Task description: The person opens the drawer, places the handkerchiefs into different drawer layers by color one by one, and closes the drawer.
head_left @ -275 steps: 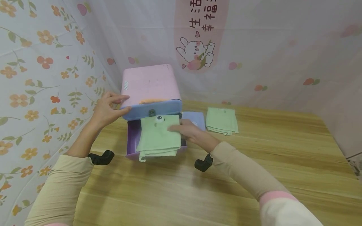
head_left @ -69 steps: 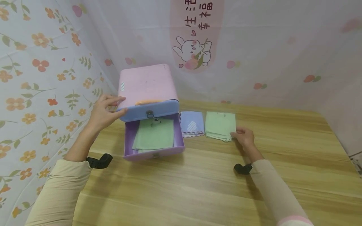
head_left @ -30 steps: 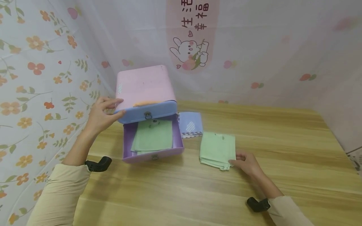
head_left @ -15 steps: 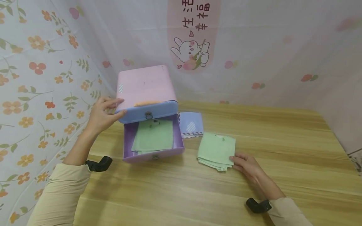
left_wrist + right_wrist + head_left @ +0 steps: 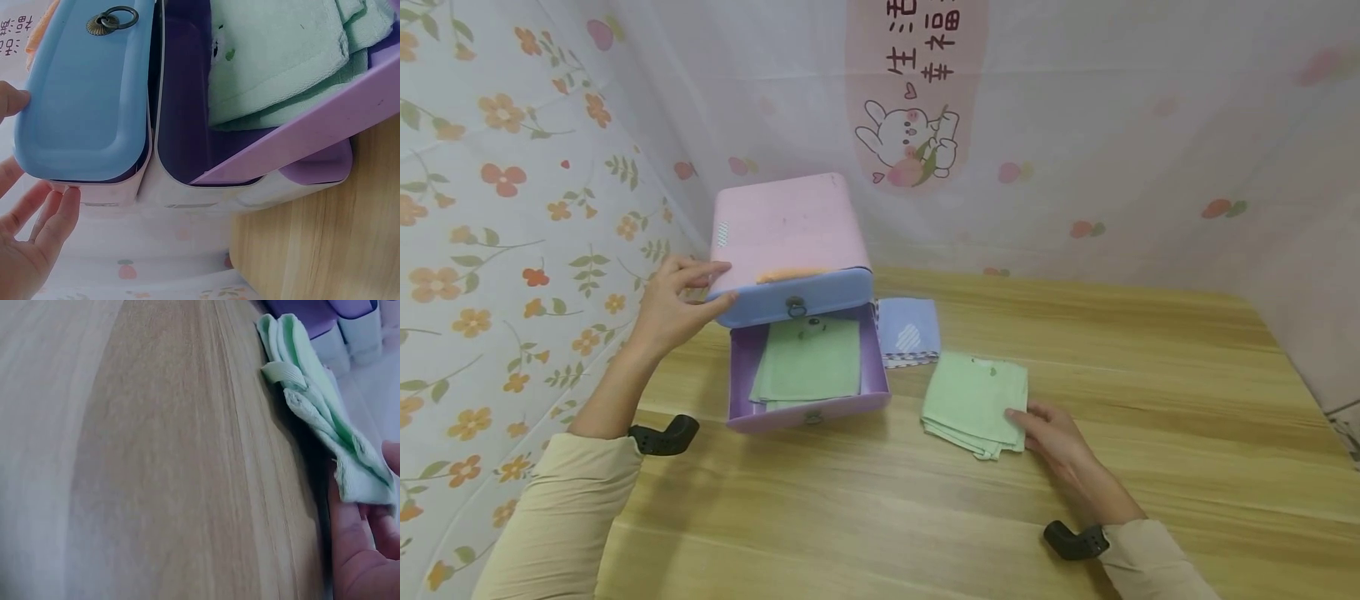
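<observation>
My left hand (image 5: 673, 304) rests on the left front corner of a small pink drawer box (image 5: 790, 221), its thumb at the edge of the blue upper drawer (image 5: 87, 94) and its fingers spread along the side. Below, the purple lower drawer (image 5: 812, 410) is pulled out; a folded green towel (image 5: 812, 367) with an eye design lies in it. My right hand (image 5: 1063, 446) pinches the right edge of a second folded green towel (image 5: 973, 404), thumb above and fingers underneath. In the right wrist view this towel's folded layers (image 5: 325, 419) are tilted, its near edge raised off the wood.
A folded blue towel (image 5: 908, 329) with a checked edge lies right of the drawer box, behind the held towel. The wooden table (image 5: 865, 517) ends at printed curtains (image 5: 1075, 150) behind and at the left. A black wrist mount (image 5: 666, 435) sits on the left forearm.
The first green towel was lowered into the purple drawer and released. My right hand then took the second one from beside the blue towel and brought it nearer. My left hand stayed put.
</observation>
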Tool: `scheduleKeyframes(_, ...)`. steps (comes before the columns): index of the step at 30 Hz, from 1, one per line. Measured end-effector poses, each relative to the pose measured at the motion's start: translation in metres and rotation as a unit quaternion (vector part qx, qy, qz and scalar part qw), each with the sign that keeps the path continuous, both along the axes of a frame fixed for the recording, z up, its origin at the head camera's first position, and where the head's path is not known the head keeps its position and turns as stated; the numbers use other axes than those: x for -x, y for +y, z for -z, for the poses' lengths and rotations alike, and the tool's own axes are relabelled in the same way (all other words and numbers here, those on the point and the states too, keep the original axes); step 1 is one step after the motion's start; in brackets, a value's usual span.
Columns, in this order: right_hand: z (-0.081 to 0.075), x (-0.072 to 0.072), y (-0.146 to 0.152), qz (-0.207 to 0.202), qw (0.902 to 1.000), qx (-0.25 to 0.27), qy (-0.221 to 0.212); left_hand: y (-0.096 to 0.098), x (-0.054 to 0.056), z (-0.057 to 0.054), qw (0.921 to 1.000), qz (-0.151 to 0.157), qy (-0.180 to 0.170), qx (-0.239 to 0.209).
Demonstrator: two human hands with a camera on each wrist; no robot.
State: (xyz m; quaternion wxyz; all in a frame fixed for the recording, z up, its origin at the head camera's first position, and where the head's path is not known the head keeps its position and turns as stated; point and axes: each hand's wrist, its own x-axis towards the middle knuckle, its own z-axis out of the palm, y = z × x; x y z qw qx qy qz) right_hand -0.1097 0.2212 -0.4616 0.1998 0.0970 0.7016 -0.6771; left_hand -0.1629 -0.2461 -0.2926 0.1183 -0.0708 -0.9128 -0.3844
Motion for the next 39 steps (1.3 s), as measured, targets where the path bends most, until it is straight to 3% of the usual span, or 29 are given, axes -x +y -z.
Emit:
scheduleKeyframes(5,0.002,0.002,-0.004,0.003,1.0000,-0.003,0.005,0.000,-0.001,0.000,1.0000,-0.002,-0.001,-0.001)
scheduleKeyframes(20,0.005,0.004,-0.014,0.013,0.9982,0.059,0.003,-0.002,-0.001,0.000,1.0000,-0.002,0.005,-0.003)
scheduleKeyframes(32,0.005,0.004,-0.015,0.015,0.9995,0.028,0.009,-0.001,0.002,0.001,0.9999,0.002,0.009,-0.005)
scheduleKeyframes(39,0.008,0.004,-0.014,0.006,0.9977,-0.055,0.040,-0.001,0.002,0.002,1.0000,-0.001,0.006,-0.004)
